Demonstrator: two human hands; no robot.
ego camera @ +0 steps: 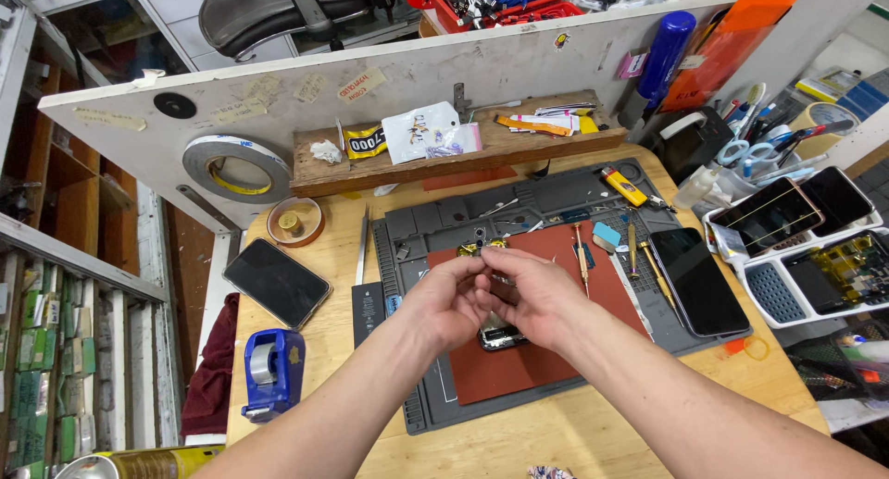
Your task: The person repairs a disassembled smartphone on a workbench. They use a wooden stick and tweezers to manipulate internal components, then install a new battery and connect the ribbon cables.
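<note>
My left hand (pixel 444 298) and my right hand (pixel 537 294) meet over a dark red pad (pixel 519 363) on a grey work mat (pixel 435 405). Their fingertips pinch a small metallic part (pixel 500 278) between them. Just under the hands lies an opened phone body (pixel 500 338), mostly hidden by my fingers. Small gold-coloured parts (pixel 482 248) lie on the pad beyond my fingers.
A black phone (pixel 276 281) and a blue tape dispenser (pixel 271 373) sit left of the mat. Another phone (pixel 696 280), screwdrivers (pixel 582 257) and a yellow tool (pixel 620 185) lie to the right. White trays (pixel 787 257) hold more phones. A wooden shelf (pixel 444 160) and tape roll (pixel 236 169) stand behind.
</note>
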